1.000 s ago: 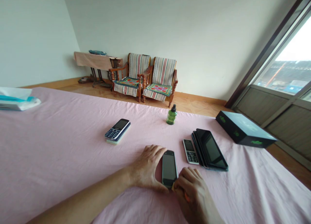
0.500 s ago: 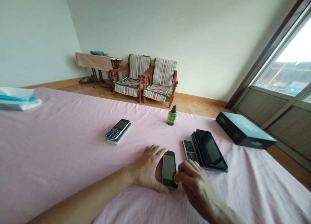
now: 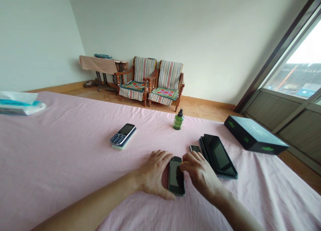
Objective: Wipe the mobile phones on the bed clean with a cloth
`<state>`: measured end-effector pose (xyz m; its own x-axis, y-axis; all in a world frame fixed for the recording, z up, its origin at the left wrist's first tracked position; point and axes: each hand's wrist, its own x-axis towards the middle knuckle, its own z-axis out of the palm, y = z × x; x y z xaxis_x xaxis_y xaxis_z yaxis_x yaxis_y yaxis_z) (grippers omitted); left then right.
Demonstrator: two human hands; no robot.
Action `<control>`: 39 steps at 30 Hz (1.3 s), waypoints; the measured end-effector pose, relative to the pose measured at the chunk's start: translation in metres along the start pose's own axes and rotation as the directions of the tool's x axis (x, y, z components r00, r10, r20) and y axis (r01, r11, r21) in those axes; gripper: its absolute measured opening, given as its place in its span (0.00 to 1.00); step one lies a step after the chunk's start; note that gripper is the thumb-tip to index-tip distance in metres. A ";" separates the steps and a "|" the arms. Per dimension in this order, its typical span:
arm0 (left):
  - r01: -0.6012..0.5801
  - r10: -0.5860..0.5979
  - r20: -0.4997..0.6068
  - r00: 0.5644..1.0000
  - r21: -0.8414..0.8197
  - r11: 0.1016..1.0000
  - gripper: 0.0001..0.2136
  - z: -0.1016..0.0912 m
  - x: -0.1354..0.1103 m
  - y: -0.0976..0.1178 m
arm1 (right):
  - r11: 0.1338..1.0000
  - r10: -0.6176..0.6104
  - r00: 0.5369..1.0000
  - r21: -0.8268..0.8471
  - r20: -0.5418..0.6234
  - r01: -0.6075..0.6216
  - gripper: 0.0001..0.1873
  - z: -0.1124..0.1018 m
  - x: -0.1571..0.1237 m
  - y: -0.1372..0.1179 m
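Observation:
A dark touchscreen phone (image 3: 176,177) lies face up on the pink cloth in front of me. My left hand (image 3: 156,174) braces it from the left, fingers at its top end and thumb at its bottom corner. Against the phone's upper right edge, my right hand (image 3: 197,172) is closed in a pinch. A sliver of a small orange piece (image 3: 182,166) shows at those fingertips; most of it is hidden. Just beyond the right hand lies a keypad phone (image 3: 195,148), partly covered by it. Several black tablets or large phones (image 3: 220,155) are stacked to its right.
Left of centre, a dark keypad phone (image 3: 123,134) rests on other flat devices. A green spray bottle (image 3: 178,120) stands near the far edge. At the right is a black box (image 3: 255,134), at the far left a tissue pack (image 3: 22,107). Two wooden chairs (image 3: 165,77) stand beyond.
My right hand has slid up along the phone's right edge from its lower corner, now covering more of the keypad phone. The left hand keeps its hold.

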<state>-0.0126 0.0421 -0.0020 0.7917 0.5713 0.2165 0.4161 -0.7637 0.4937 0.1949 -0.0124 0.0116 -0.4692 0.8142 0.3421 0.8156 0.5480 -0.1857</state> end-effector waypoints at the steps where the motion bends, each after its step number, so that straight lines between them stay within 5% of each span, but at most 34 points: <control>1: -0.001 0.001 -0.001 1.000 -0.001 1.000 0.42 0.000 0.000 0.000 | 1.000 -0.001 1.000 -0.013 -0.005 0.001 0.10 0.001 0.002 0.002; 12: 0.000 0.000 -0.010 1.000 -0.016 1.000 0.42 0.000 0.001 0.000 | 0.997 0.031 0.997 -0.070 -0.065 -0.035 0.12 0.005 0.020 0.011; 17: 0.000 0.000 0.002 1.000 -0.003 1.000 0.43 -0.001 0.000 0.001 | 0.995 0.084 0.987 0.070 -0.136 -0.075 0.16 0.009 0.004 0.003; 27: 0.037 -0.037 0.024 0.999 -0.011 0.999 0.49 -0.001 -0.001 0.001 | 0.922 0.195 0.978 0.354 -0.074 -0.157 0.14 0.015 -0.037 -0.035; 34: 0.050 -0.049 0.033 0.998 -0.007 0.999 0.50 0.001 -0.001 -0.003 | 0.907 0.320 0.927 0.345 -0.193 -0.241 0.14 0.017 -0.001 -0.015; 39: 0.109 -0.108 0.038 0.993 -0.029 0.994 0.60 0.006 -0.004 -0.005 | 0.953 0.265 0.933 0.217 -0.245 -0.213 0.16 0.030 0.016 -0.004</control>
<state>-0.0148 0.0423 -0.0109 0.7589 0.6382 0.1297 0.4867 -0.6881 0.5382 0.1740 0.0042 -0.0098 -0.1387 0.8573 0.4958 0.8035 0.3901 -0.4497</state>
